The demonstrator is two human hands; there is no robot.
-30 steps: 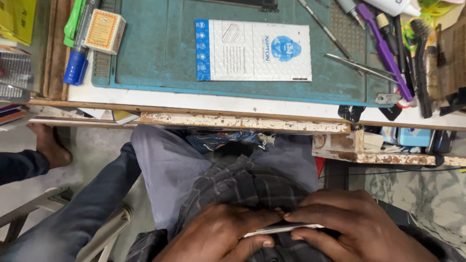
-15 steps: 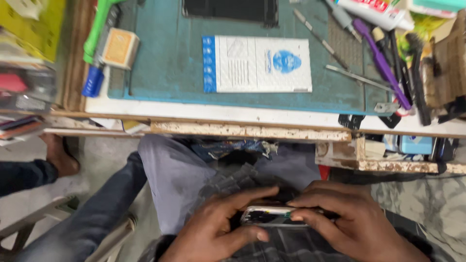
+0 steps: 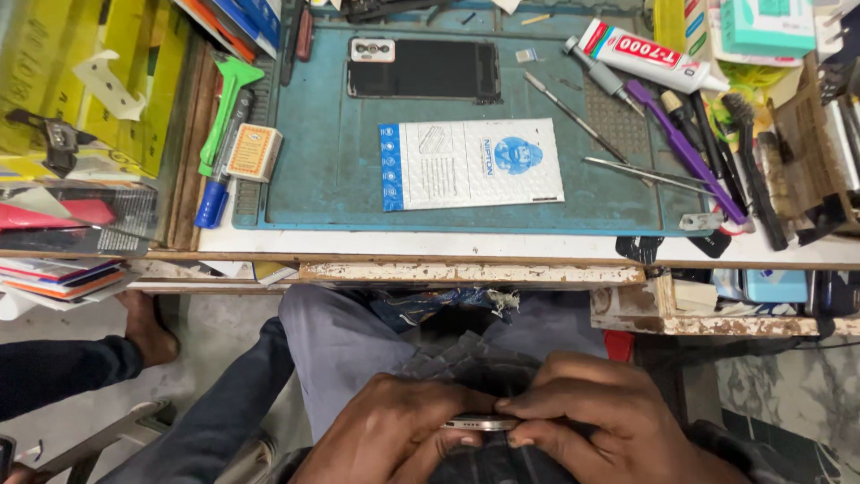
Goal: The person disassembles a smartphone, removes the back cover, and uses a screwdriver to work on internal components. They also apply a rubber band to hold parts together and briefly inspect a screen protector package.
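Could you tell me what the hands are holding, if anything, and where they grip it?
A thin phone, seen edge-on, pinched at its ends: left hand, right hand.

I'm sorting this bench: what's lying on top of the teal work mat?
On the teal work mat lie a black phone, a white and blue packet and metal tools. What's beneath them is covered.

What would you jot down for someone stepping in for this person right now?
Left hand and right hand: both pinch a thin phone edge-on over the lap, below the bench.
On the blue mat: a dark phone back panel and a white packet; tweezers, a purple tool and a glue tube lie to the right.
Done: phone is off the mat and in hand.
Left: packet looks unopened.
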